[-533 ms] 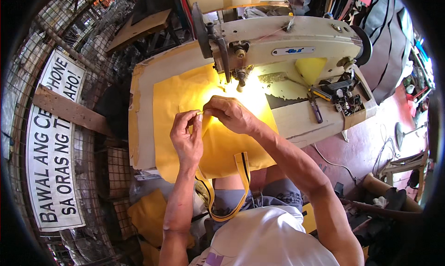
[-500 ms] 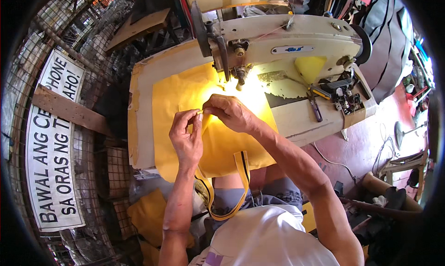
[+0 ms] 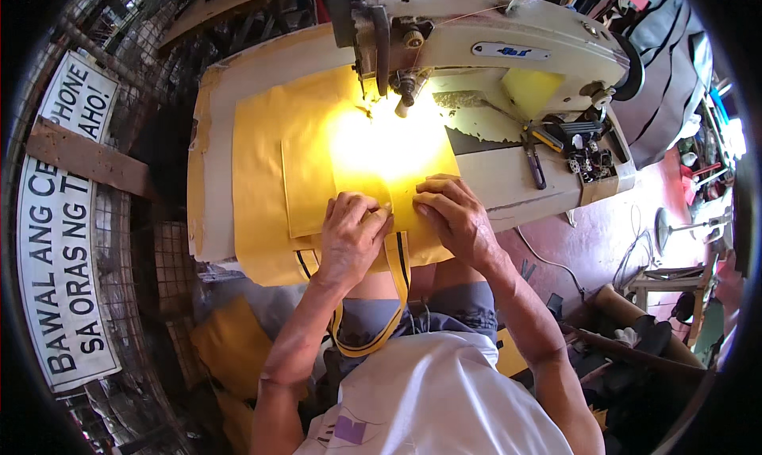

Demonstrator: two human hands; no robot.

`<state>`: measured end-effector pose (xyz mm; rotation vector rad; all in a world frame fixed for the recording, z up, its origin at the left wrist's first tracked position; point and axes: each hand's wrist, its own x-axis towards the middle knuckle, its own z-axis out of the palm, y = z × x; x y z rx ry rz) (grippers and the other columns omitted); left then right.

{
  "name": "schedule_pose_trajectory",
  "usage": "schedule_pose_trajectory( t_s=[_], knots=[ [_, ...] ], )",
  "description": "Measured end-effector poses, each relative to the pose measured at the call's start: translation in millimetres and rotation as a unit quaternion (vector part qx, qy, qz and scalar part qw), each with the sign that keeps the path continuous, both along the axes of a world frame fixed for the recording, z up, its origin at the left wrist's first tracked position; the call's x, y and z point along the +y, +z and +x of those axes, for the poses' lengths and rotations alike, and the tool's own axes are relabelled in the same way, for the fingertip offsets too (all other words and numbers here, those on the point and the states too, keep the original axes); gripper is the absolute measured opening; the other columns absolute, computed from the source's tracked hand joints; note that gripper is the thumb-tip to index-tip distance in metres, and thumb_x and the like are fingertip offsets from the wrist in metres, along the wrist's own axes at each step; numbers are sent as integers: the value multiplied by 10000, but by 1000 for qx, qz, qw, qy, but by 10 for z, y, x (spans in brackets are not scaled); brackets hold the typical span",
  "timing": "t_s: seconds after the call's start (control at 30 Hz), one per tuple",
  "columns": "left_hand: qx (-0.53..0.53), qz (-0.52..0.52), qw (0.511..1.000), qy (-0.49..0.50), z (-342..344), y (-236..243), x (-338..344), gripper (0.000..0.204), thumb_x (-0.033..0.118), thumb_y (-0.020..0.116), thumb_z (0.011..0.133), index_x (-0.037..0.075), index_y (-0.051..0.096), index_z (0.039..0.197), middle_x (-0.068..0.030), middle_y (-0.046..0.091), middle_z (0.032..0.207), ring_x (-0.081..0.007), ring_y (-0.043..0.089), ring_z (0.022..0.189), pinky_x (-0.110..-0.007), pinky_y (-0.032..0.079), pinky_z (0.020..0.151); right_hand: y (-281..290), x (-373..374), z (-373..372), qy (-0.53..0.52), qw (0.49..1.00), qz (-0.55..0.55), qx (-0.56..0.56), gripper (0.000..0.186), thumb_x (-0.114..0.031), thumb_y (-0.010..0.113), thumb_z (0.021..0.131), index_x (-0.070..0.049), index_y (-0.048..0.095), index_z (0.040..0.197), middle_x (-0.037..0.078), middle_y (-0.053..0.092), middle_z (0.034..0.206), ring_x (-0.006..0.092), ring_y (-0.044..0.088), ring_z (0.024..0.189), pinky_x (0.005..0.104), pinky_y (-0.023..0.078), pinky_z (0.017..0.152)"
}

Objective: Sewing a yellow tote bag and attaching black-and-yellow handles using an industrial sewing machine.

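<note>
A wide yellow sheet of fabric or vinyl (image 3: 258, 193) lies under the head of a sewing machine (image 3: 444, 26), with a flat yellow panel (image 3: 305, 209) on top of it. Against the panel near the front edge, my left hand (image 3: 353, 237) is closed, thumb and forefinger pinching the yellow material. My right hand (image 3: 460, 221) rests a little to the right, its bent fingers slightly apart and their tips on the yellow surface. From the front edge a yellow strap with a black stripe (image 3: 401, 272) loops down over my lap. Bright lamplight washes out the area round the needle.
Pliers (image 3: 536, 165), a yellow-and-black tool (image 3: 548, 138) and a tray of small metal parts (image 3: 591, 165) sit right of the machine. On the left, wire mesh carries a white sign (image 3: 59, 272) and a wooden plank (image 3: 87, 157). More yellow material (image 3: 238, 344) lies below left.
My hands have come down toward the front edge and moved apart, from pinching a small yellow piece together in the air to touching the sheet. The view has shifted slightly.
</note>
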<state>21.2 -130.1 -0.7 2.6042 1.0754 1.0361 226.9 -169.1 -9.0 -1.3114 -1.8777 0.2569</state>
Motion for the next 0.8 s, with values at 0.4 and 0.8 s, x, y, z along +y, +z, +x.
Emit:
schedule_pose_trajectory(
  t_s=[0.4,0.8],
  knots=[
    [21,-33,999,-16,-49,-11,-30,271,14,754,756,43,733,1025,-55,575,916,-258,555,897,-381,473,803,-83,-170,-55,17,999,36,-37,210,-21,701,806,1,694,1015,137,664,1078,348,628,1078,450,505,935],
    [-48,-27,998,-2,-64,-145,14,196,58,788,742,74,718,924,-34,587,874,-250,578,871,-377,481,805,-117,-170,-95,27,997,60,-33,239,-36,707,778,-22,698,1017,127,669,1063,356,631,1080,492,492,976]
  ],
)
